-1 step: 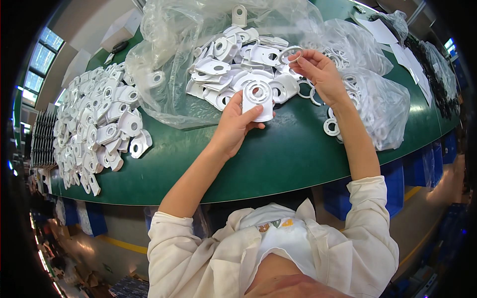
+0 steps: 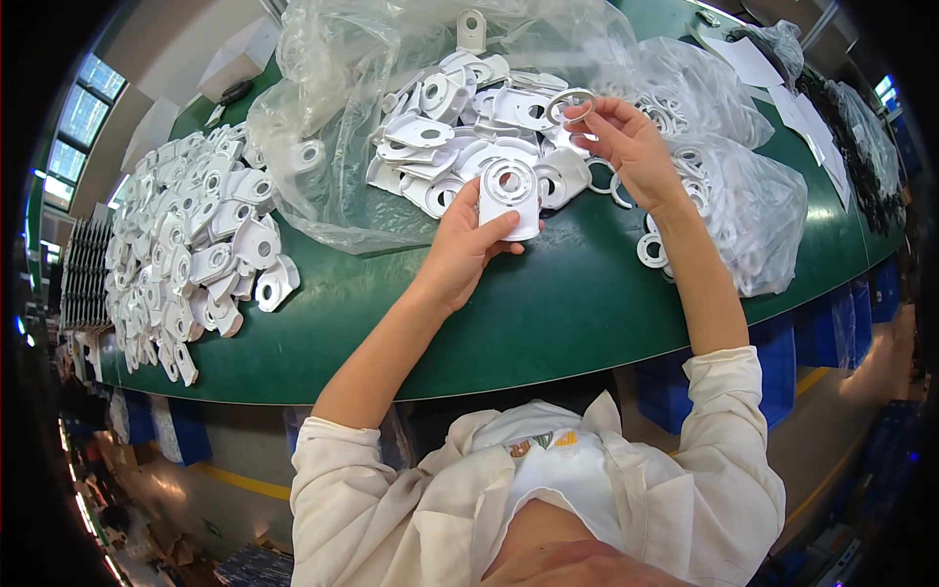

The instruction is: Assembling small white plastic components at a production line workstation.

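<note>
My left hand [image 2: 464,243] is closed around the lower part of a white plastic bracket [image 2: 510,201], thumb on its face, its round opening turned up toward me. To the right and higher, my right hand [image 2: 626,142] pinches a thin white ring [image 2: 569,106] by its edge, apart from the bracket. Behind the held bracket lies a heap of similar white brackets [image 2: 419,130], partly on a clear plastic bag. A few loose white rings [image 2: 650,250] rest on the table below my right wrist.
A large pile of white brackets [image 2: 210,262] covers the left of the green table [image 2: 391,342]. Clear bags of rings [image 2: 753,215] stand at the right. The crumpled clear bag [image 2: 333,88] spreads behind the middle heap. Blue bins [image 2: 768,367] sit below the table's edge.
The ring in my right hand has tilted slightly and shows its opening a little more. The bracket in my left hand has shifted very slightly to the right.
</note>
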Tool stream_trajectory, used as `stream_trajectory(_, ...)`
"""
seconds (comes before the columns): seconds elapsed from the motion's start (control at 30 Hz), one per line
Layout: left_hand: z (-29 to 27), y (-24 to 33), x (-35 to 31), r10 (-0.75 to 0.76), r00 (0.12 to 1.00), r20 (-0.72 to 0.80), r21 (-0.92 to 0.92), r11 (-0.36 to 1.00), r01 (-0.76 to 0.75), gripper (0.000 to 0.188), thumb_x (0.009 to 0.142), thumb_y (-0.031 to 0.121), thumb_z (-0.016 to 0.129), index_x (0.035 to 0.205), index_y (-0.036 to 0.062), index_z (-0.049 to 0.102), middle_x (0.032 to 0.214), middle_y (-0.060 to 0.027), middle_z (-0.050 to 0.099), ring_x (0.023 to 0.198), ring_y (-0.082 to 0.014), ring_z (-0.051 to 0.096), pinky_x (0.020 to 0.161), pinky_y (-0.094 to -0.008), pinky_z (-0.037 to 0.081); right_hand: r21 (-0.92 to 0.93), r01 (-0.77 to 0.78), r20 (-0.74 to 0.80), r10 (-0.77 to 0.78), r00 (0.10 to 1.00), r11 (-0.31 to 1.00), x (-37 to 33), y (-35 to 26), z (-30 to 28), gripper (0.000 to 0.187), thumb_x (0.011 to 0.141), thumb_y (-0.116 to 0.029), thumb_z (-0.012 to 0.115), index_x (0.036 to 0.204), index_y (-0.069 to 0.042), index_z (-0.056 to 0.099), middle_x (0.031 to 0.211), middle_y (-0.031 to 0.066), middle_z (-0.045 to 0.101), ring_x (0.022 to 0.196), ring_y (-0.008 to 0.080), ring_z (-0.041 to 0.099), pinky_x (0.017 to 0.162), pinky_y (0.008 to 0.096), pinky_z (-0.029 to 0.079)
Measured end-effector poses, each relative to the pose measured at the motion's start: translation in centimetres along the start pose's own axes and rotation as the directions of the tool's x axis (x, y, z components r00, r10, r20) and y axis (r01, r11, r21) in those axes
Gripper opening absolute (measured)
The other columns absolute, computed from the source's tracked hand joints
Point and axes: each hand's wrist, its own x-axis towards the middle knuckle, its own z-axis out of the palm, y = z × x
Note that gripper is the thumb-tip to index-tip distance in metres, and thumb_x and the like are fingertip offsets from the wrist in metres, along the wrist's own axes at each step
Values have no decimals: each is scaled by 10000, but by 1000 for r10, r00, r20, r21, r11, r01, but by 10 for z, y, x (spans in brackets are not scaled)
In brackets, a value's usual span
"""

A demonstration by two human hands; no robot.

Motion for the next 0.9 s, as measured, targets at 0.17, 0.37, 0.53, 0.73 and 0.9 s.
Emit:
stream_trajectory(0.17, 2, -2, 0, -11, 999, 40, 17, 1000, 11, 512, 877, 17, 559, 1338, 38, 338, 1125, -98, 618, 933, -178, 659, 656, -246, 504, -39, 38, 94, -34, 995, 999, -9, 2, 9, 196, 942, -108, 548, 1129, -79, 597, 954, 18, 628, 874, 98, 585, 752, 245, 503)
stream_trajectory(0.37, 2, -3, 0, -27, 993, 111, 97, 995, 17, 472, 852, 6, 538, 1301, 19, 396, 1062, -93, 629, 894, -161, 658, 637, -237, 487, -545, 586, 423, -407, 810, 600, -27, 0, 36, 191, 854, 24, 581, 1005, -59, 664, 946, 47, 595, 815, 182, 610, 695, 267, 488)
stream_trajectory(0.53, 2, -3, -1, -60, 982, 177, 155, 987, 33, 480, 878, 20, 529, 1335, 11, 380, 1094, -105, 621, 920, -173, 662, 625, -222, 487, -606, 619, 499, -367, 785, 499, -31, 2, 40, 243, 789, 11, 616, 997, -96, 678, 947, 51, 594, 816, 224, 619, 692, 298, 503)
stream_trajectory(0.73, 5, -2, -1, -48, 979, 199, 154, 988, 17, 416, 885, 58, 519, 1288, 12, 426, 975, -85, 647, 837, -122, 651, 586, -219, 475, -640, 630, 524, -349, 777, 440, -31, 4, 39, 232, 776, -31, 637, 988, -114, 683, 950, 36, 600, 811, 221, 619, 685, 306, 507)
stream_trajectory(0.9, 5, -7, -1, -48, 988, 149, 124, 992, 30, 368, 922, 104, 508, 1273, 14, 443, 959, -72, 652, 792, -106, 653, 536, -205, 451, -631, 647, 534, -365, 763, 429, -32, 5, 41, 227, 774, -35, 642, 982, -112, 691, 922, 27, 616, 793, 217, 609, 667, 306, 500)
